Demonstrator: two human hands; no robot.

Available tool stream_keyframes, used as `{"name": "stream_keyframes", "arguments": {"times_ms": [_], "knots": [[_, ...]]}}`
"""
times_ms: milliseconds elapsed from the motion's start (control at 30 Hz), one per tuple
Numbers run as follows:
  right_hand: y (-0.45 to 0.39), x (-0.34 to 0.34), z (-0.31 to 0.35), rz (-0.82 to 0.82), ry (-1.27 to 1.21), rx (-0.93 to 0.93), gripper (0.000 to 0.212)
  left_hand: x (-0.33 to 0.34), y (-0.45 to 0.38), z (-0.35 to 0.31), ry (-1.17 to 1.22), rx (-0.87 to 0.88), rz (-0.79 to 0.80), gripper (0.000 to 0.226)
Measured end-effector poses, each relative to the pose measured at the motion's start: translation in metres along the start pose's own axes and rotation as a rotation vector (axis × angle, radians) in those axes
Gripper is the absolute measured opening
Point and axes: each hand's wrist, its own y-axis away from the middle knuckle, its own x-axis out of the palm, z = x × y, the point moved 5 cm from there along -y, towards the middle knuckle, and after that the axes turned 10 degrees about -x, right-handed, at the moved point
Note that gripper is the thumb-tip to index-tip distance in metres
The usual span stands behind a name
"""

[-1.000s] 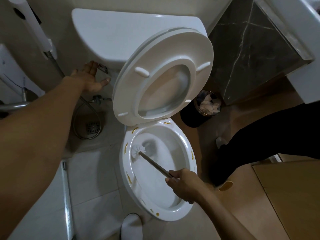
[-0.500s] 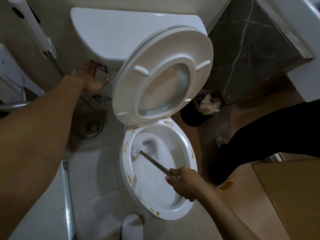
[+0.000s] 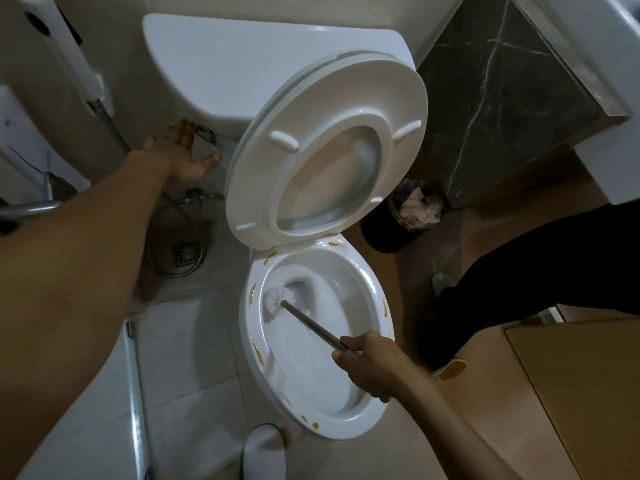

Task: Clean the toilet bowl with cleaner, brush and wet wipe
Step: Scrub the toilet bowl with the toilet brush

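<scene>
A white slipper [image 3: 264, 451] stands on the pale floor tiles just in front of the toilet bowl [image 3: 372, 271]. Over the bowl's front rim, the right hand [image 3: 372, 367] has its grip curled tight round the end of the toilet brush [image 3: 304, 322], whose metal shaft slants down into the bowl; the white bristle head lies against the bowl's inner wall on its left side, close to the water. Yellow-brown streaks of cleaner [image 3: 257, 348] dot the rim all the way round. To the left of the bowl a metal pole [image 3: 135, 393] lies on the tiles, and farther back a floor drain [image 3: 187, 252] sits inside a loop of shower hose [image 3: 157, 233]. To the bowl's right a black waste bin [image 3: 391, 233] holds crumpled paper. Behind the bowl the seat and lid [image 3: 329, 154] stand raised, leaning against the cistern [image 3: 242, 57]. At the cistern's left side the left hand [image 3: 181, 155] reaches out, fingers straight and spread, fingertips touching the chrome flush lever [image 3: 206, 135]; its grip holds nothing.
</scene>
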Motion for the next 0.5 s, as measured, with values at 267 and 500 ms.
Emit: {"name": "stream_keyframes", "arguments": {"times_ms": [267,500], "knots": [[0.0001,0.0004,-0.002,0.003,0.004,0.011,0.035,-0.0007,-0.0007,-0.0001,0.0,-0.01,0.001,0.085],[-0.0012,-0.0024,0.0003,0.001,0.001,0.001,0.036,0.0028,-0.0036,0.001,0.003,-0.005,0.006,0.085]]}}
